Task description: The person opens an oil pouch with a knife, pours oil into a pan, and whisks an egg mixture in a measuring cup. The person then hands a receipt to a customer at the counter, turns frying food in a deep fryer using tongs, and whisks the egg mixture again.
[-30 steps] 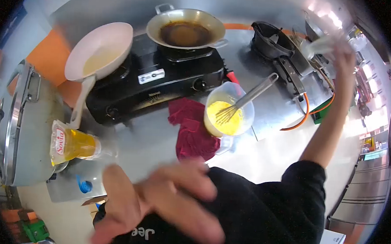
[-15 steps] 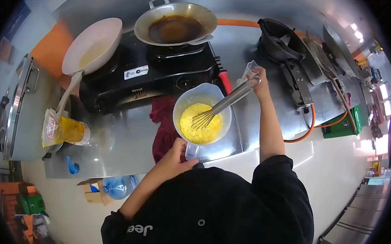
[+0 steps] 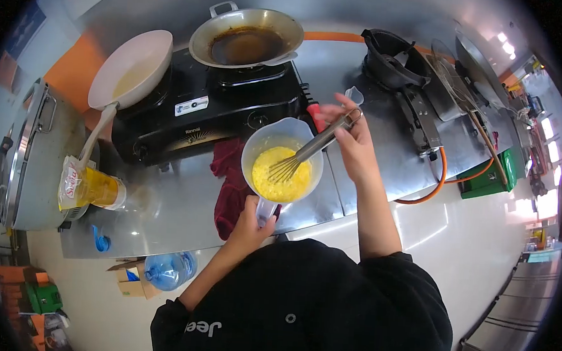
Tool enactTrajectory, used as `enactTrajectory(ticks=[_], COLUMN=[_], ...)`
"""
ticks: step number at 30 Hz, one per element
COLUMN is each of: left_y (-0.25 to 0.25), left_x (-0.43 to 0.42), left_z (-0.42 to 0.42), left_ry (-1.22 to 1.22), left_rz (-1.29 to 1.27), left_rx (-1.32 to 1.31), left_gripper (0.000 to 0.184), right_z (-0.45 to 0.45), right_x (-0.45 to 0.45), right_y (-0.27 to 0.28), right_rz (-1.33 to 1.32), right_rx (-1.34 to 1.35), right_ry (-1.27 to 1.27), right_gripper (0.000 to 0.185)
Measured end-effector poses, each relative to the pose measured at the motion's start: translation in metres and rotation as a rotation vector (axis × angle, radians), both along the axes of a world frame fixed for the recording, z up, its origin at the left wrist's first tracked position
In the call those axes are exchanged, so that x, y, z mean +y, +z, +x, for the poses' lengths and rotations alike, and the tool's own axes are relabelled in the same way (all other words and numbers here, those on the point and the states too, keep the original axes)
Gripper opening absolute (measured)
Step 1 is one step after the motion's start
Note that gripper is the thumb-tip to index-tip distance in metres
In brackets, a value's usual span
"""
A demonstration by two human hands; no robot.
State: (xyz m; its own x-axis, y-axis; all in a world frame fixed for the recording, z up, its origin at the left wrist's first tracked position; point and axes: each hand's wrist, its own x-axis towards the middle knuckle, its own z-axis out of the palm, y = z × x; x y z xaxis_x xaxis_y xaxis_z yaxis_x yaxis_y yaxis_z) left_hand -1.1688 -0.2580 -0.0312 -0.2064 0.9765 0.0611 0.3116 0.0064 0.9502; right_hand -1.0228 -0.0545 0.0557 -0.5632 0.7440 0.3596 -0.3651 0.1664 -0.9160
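Observation:
A clear jug (image 3: 314, 164) of yellow beaten mixture stands near the counter's front edge, with a metal whisk (image 3: 317, 145) leaning in it. My left hand (image 3: 249, 230) is closed around the jug's handle. Around the upper end of the whisk, my right hand (image 3: 356, 144) has its fingers spread, the whisk handle lying between thumb and fingers without a closed grip. Just beyond those fingers is a small clear cup (image 3: 354, 95). A dark red cloth (image 3: 227, 198) lies beside and partly under the jug.
A black two-burner stove (image 3: 201, 117) carries a pale pan (image 3: 134, 66) and a metal wok (image 3: 247, 40). An oil pouch (image 3: 90, 186) and blue cap (image 3: 101, 240) are at the left. Dark pot (image 3: 389, 60), torch-like device (image 3: 420, 122) and orange hose (image 3: 443, 177) are at the right.
My left hand has come to the jug handle. My right hand came in from the far right with the small cup, then let it go and opened around the whisk handle.

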Motion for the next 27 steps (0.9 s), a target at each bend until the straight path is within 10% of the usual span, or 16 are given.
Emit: enactTrajectory(ticks=[6,15,19,22,24,27], left_y=[0.000,0.004,0.002,-0.002,-0.012,-0.012], left_x=[0.001,0.004,0.002,0.004,0.012,0.011], left_z=[-0.008,-0.020,-0.025,-0.028,-0.029,-0.037], left_ry=[-0.030,-0.213,-0.224,-0.326,-0.289,-0.300], left_rz=[0.027,-0.057,0.032,-0.140,0.298,0.170], left_rx=[-0.013,-0.142,-0.103,-0.150,0.008,-0.030], left_gripper=[0.035,0.040,0.041,0.042,0.056,0.056], right_z=[-0.054,-0.072,-0.043,-0.037,-0.051,-0.037], right_x=[-0.026,-0.084,-0.068,-0.056,-0.058,-0.076], right_y=[0.001,0.088,0.084,0.073,0.058,0.080], right_rz=[-0.190,0.084,0.205,0.006,-0.031,0.486], right_rx=[-0.016,0.167,-0.309,-0.162,0.345,-0.335], right_ry=[-0.092,-0.033,0.273,-0.135,-0.111,0.473], right_gripper=[0.014,0.008,0.016,0.014,0.011,0.009])
